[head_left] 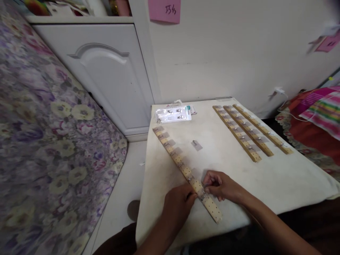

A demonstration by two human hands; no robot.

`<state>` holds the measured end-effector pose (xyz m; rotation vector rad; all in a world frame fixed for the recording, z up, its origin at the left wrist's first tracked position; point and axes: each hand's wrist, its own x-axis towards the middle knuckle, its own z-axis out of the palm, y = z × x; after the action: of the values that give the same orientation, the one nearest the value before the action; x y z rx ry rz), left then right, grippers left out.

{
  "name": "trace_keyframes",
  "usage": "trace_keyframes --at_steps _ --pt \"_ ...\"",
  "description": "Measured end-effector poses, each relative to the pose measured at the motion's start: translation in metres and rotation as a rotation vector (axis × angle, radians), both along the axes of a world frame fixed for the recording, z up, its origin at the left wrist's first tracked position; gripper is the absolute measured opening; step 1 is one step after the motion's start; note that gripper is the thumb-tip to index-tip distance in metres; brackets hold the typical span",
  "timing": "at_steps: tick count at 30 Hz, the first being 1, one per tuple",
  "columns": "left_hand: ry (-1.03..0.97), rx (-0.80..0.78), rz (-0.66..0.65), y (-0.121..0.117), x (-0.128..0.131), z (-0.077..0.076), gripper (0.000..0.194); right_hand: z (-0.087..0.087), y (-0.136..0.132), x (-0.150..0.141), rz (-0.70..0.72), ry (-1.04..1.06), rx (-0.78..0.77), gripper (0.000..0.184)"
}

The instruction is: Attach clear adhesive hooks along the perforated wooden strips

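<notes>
A long, pale wooden strip (212, 209) with rows of small holes lies slantwise on the table, with several metal hooks on clear backing pieces along it. My left hand (178, 200) is closed at the strip's left edge, its fingertips pinching there near the lower end. Opposite, my right hand (223, 185) pinches at a small metal hook (204, 194) on the strip; the fingers partly hide it. Up the table from my hands, a loose hook on a clear square (197, 144) lies on the cloth.
Three more wooden strips with hooks (237, 132) lie side by side at the right. At the back left is a clear plastic package (174, 114) holding some hooks. A white cabinet (92, 78) and floral curtain (61, 141) stand left of the cloth-covered table (170, 226).
</notes>
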<state>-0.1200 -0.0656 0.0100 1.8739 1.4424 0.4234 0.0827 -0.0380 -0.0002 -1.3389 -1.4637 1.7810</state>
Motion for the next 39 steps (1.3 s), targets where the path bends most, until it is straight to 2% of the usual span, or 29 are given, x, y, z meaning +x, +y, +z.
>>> trace_keyframes --at_steps 10,13,17,22,25,28,33,39 --pt "-0.084 0.01 -0.018 -0.003 -0.003 0.003 0.012 -0.003 -0.005 0.008 0.03 -0.027 0.033 0.023" --pt "-0.072 0.015 -0.02 -0.004 -0.004 0.002 0.013 -0.004 -0.002 0.014 -0.034 -0.076 0.143 0.023" --pt "-0.057 0.018 -0.023 -0.004 -0.006 0.003 0.012 -0.006 0.023 0.016 -0.19 -0.189 0.385 0.019" --pt "-0.044 0.013 -0.016 -0.004 -0.009 0.003 0.012 -0.014 0.074 0.0 -0.394 -0.464 0.537 0.023" --pt "-0.029 0.005 -0.014 -0.003 -0.011 0.001 0.01 -0.017 0.098 -0.01 -0.429 -0.561 0.559 0.026" --pt "-0.036 0.004 -0.015 -0.004 -0.011 0.0 0.01 -0.016 0.111 -0.019 -0.443 -0.645 0.563 0.021" --pt "-0.029 0.001 -0.016 -0.006 -0.011 0.002 0.009 -0.015 0.116 -0.026 -0.472 -0.704 0.551 0.018" --pt "-0.017 -0.002 -0.014 -0.006 -0.012 0.004 0.009 -0.018 0.12 -0.019 -0.466 -0.648 0.52 0.033"
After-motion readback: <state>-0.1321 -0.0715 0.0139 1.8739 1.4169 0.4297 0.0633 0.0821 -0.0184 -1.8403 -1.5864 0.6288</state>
